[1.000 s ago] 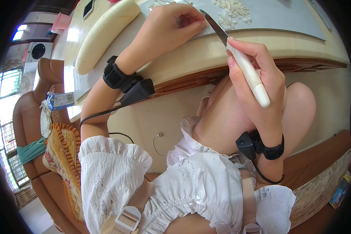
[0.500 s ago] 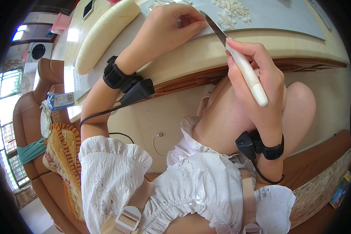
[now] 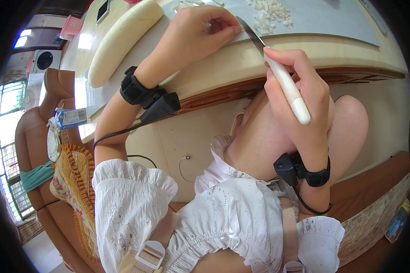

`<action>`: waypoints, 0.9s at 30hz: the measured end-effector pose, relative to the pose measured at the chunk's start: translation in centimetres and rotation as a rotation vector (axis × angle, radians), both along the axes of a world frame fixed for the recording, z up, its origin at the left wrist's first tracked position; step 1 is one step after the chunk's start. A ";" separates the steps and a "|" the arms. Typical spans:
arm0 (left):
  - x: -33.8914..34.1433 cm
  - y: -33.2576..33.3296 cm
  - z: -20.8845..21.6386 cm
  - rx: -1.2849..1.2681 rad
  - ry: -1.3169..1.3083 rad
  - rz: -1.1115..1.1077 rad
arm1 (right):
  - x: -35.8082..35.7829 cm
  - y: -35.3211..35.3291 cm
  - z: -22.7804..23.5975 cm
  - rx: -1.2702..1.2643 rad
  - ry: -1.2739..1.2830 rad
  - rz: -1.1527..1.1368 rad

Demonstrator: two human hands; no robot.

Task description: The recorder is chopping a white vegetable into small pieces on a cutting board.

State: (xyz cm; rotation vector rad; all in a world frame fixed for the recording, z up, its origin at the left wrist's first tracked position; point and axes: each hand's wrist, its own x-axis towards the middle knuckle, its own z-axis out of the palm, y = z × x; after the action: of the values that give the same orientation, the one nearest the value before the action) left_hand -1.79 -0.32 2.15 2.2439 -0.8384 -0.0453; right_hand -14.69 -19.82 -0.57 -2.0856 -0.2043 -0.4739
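Note:
My right hand (image 3: pixel 303 86) is closed round the white handle of a small knife (image 3: pixel 284 84). Its narrow metal blade points up and left, with the tip beside the fingertips of my left hand (image 3: pixel 205 29). Those left fingers are pinched together over the near edge of a grey board (image 3: pixel 323 22). A whitish bit shows below them, but what they hold is mostly hidden. Beyond the blade, a heap of chopped white pieces (image 3: pixel 271 16) lies on the board. Left of my left forearm rests a long, pale, thick vegetable (image 3: pixel 123 43) with a smooth surface.
More white pieces (image 3: pixel 189 3) lie behind my left hand. A phone (image 3: pixel 103 11) is at the table's far left, near a pink container (image 3: pixel 71 26). The table edge (image 3: pixel 223 91) runs above my legs. A brown chair (image 3: pixel 36 136) with a ruffled cushion (image 3: pixel 73 182) stands left.
The knife and my right hand have shifted very slightly, the blade tip a little lower beside my left fingertips. My left hand stays in nearly the same place.

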 end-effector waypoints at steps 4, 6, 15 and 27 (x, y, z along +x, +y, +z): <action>0.2 0.2 -0.3 -0.029 -0.019 -0.034 | 0.0 0.0 0.3 0.029 0.010 -0.050; 0.4 0.3 -0.7 -0.012 -0.025 -0.029 | 0.0 0.0 0.3 0.010 0.020 -0.050; -0.1 0.0 0.1 -0.009 0.012 0.005 | -0.2 -0.2 0.3 0.068 0.047 0.024; 0.6 0.5 -1.5 -0.053 -0.082 -0.006 | 0.0 -0.2 0.1 -0.058 -0.094 0.013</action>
State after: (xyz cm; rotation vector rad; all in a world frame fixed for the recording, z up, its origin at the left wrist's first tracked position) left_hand -1.20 0.17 0.66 2.2058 -0.8801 0.0664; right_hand -14.67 -20.01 -0.45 -2.1192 -0.2900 -0.5642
